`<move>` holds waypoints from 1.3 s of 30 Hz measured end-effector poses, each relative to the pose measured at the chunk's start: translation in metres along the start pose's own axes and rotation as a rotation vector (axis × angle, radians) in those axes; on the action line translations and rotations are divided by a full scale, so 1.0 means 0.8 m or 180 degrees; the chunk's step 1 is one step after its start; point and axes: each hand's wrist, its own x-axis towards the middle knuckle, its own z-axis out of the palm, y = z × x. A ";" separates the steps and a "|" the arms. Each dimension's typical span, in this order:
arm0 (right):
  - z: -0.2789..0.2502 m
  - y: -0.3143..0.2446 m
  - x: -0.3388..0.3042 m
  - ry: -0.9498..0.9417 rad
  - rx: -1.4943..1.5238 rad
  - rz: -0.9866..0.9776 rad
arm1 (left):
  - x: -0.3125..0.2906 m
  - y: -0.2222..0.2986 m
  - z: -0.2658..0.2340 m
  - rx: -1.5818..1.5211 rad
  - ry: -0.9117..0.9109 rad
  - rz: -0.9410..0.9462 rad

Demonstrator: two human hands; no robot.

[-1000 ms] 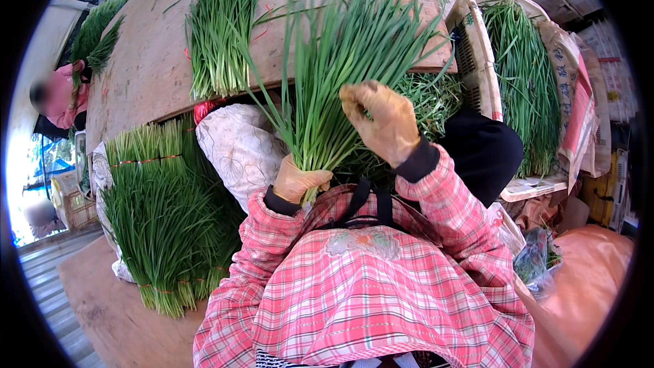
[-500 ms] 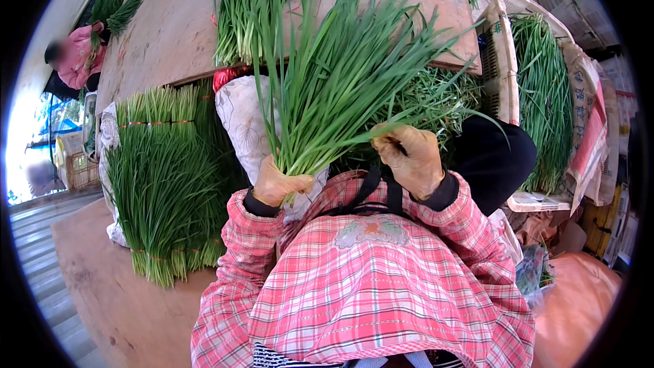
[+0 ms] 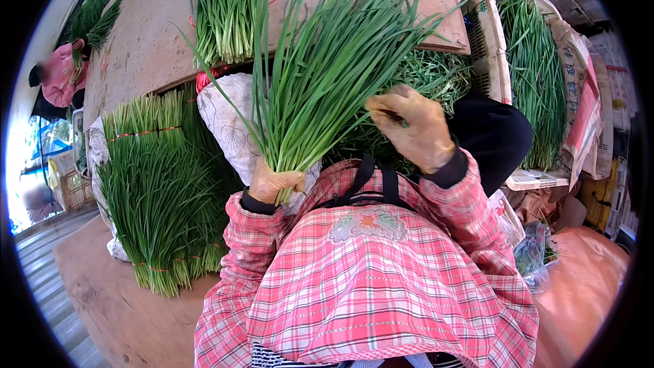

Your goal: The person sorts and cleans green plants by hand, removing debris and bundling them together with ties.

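Observation:
My left hand [image 3: 271, 182] grips a bunch of garlic chives [image 3: 327, 75] near its pale stem ends, with the long green leaves fanning up and to the right. A few leaves stray out at the left of the bunch. Beside the bunch's right edge is my right hand [image 3: 414, 128], its fingers curled in toward the thumb. What they pinch, if anything, is hidden. Below the leaves and behind my right hand lies a heap of loose, tangled green leaves [image 3: 436, 71], partly covered by the bunch.
Tied chive bundles [image 3: 150, 191] are stacked at the left. More chives [image 3: 231, 13] lie on the wooden board [image 3: 150, 34] ahead. A pale crate [image 3: 503, 41] of chives stands at the right. A patterned white cloth bundle [image 3: 228, 112] sits behind my left hand. Another person [image 3: 63, 78] is at far left.
My right hand has moved slightly right and up, away from the leaf it was touching at the bunch's edge. My left hand keeps its grip. The whole view has shifted a little.

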 end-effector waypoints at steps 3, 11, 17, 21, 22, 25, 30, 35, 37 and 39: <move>0.045 -0.005 0.030 0.0239 -0.0128 -0.0845 | -0.005 0.004 0.006 -0.0125 -0.0066 -0.0011; 0.073 -0.002 0.014 -0.0924 -0.0795 -0.0540 | 0.002 -0.011 -0.009 -0.0388 -0.0287 0.0076; 0.079 -0.014 0.023 -0.0157 -0.0578 -0.0469 | 0.006 -0.012 -0.007 -0.0454 -0.0407 0.0006; 0.089 -0.020 0.019 -0.0482 -0.0334 -0.0694 | 0.006 -0.012 -0.004 -0.0478 -0.0315 0.0000; 0.094 -0.020 0.016 -0.0456 -0.0390 -0.0630 | 0.006 -0.011 -0.002 -0.0472 -0.0295 -0.0010; 0.104 -0.027 0.012 -0.0369 -0.0498 -0.0541 | 0.007 -0.012 -0.002 -0.0506 -0.0281 -0.0032; 0.116 -0.030 -0.004 -0.0415 -0.0245 -0.0611 | 0.010 -0.024 -0.009 -0.0612 -0.0181 -0.0149; 0.122 -0.044 0.001 -0.0812 -0.0484 -0.0686 | 0.011 -0.024 -0.009 -0.0671 -0.0155 -0.0135; 0.121 -0.048 0.004 -0.1020 -0.0812 -0.0710 | 0.010 -0.026 -0.010 -0.0766 -0.0245 -0.0064; 0.114 -0.047 0.005 -0.1116 -0.0795 -0.0570 | 0.011 -0.021 -0.006 -0.0660 -0.0249 -0.0074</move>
